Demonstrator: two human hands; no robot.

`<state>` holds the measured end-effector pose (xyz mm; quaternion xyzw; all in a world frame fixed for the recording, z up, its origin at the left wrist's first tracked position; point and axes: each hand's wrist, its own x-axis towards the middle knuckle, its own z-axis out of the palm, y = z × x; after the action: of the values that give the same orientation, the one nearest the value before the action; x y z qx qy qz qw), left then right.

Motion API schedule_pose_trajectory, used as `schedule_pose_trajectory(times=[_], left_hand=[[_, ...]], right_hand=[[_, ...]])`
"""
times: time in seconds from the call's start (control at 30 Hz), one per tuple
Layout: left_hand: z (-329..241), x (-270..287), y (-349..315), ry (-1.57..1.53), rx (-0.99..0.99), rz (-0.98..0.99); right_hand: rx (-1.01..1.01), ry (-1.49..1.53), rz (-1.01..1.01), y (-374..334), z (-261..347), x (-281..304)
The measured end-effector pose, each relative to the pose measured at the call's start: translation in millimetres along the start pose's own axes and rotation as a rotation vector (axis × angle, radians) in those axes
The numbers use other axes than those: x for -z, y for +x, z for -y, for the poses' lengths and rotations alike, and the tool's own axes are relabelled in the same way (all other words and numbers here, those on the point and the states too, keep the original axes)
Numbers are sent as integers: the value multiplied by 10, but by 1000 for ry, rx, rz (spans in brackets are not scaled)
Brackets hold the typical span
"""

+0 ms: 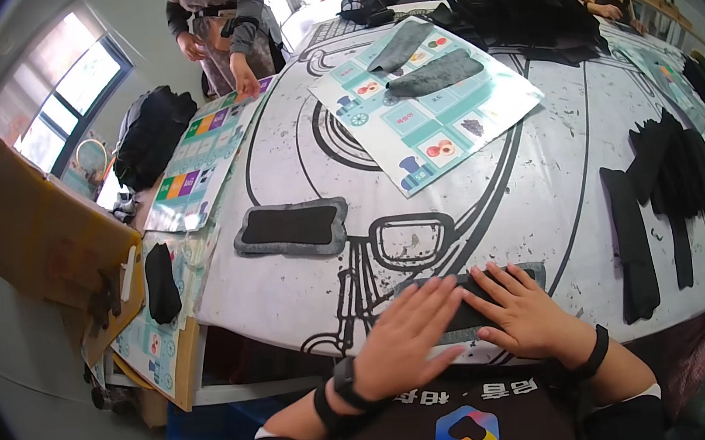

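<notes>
Near the front edge of the table, a black rectangular piece [463, 319] lies on a larger grey piece [537, 271] with rounded corners. Both my hands press down on it from above and hide much of it. My left hand [410, 329] lies across its left part with the fingers out straight. On its right part, my right hand [518, 310] rests flat with the fingers spread. Farther left on the table is a similar pair, a black rectangle [287, 225] centred on a wavy-edged grey piece [337, 238]; neither hand touches it.
A printed teal-and-white board [480, 108] with grey pieces lies ahead. Black strips [671, 163] are piled at the right, and a large black heap [521, 15] at the back. At left are a cardboard box [46, 231] and another printed board [205, 163]. Two other people work beyond.
</notes>
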<state>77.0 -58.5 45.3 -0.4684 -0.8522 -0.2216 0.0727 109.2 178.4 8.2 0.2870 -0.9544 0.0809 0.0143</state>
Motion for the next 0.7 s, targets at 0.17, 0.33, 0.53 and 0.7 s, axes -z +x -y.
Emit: schedule_pose_trajectory(times=[0.17, 0.33, 0.53, 0.7], left_hand=[[162, -381, -13, 38, 14, 260], [273, -272, -92, 26, 42, 310], [331, -128, -328, 93, -129, 188], [481, 177, -302, -392, -66, 158]], right_hand=[[-40, 55, -25, -87, -51, -6], [-94, 40, 12, -317, -158, 38], [14, 24, 101, -605, -87, 167], [113, 405, -133, -635, -111, 348]])
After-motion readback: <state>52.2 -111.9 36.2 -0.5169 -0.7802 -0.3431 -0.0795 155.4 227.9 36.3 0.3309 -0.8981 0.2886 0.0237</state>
